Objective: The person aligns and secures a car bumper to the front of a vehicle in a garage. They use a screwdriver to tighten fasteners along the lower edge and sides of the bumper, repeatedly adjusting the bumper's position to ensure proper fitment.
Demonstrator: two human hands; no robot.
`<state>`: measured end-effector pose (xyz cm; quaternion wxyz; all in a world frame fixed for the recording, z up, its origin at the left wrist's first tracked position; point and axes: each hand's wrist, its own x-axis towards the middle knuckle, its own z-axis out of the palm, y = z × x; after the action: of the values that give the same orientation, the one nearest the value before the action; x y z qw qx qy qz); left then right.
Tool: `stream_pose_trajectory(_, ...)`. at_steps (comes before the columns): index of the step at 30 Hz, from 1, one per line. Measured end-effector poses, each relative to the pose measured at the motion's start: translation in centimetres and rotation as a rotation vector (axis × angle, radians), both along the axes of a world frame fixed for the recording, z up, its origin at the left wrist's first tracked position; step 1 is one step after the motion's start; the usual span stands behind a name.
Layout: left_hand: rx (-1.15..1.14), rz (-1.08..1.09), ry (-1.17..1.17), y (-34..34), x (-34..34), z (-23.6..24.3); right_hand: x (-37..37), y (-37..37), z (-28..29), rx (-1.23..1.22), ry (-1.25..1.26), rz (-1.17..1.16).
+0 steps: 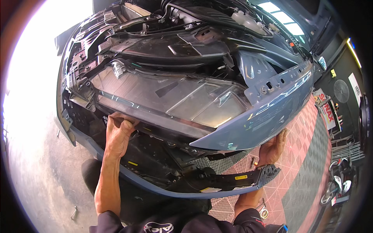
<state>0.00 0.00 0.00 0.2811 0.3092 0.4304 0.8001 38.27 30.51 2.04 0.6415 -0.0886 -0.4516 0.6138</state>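
Observation:
A large clear-lensed headlight [171, 97] sits in the front corner of a grey-blue car. At its lower edge my left hand [119, 132] is closed, thumb up front and fingertips hidden under the housing. My right hand [274, 147] reaches up past the end of the bumper cover, fingers stretched out along the lower edge of the fender [248, 124]. It looks to hold nothing. The bumper cover [171, 193] hangs away from the body below the headlight, its black inner side showing. It passes in front of both my arms.
Above the headlight lie the open engine bay and a white fluid tank [248, 21]. The bare front frame [77, 73] is at the left. Red and grey floor tiles [295, 155] spread right, with a cable coil [264, 213]. A round fan [341, 91] and motorcycle [336, 182] stand farther right.

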Motion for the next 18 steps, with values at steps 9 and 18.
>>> stream_pose_trajectory(9,0.026,-0.013,0.032,-0.6,-1.2,-1.7,-0.7,-0.7,0.8,0.000,-0.017,-0.017)
stream_pose_trajectory(18,0.008,0.022,-0.019,-0.4,-0.8,-1.1,-0.3,-0.1,0.4,-0.010,-0.012,0.010)
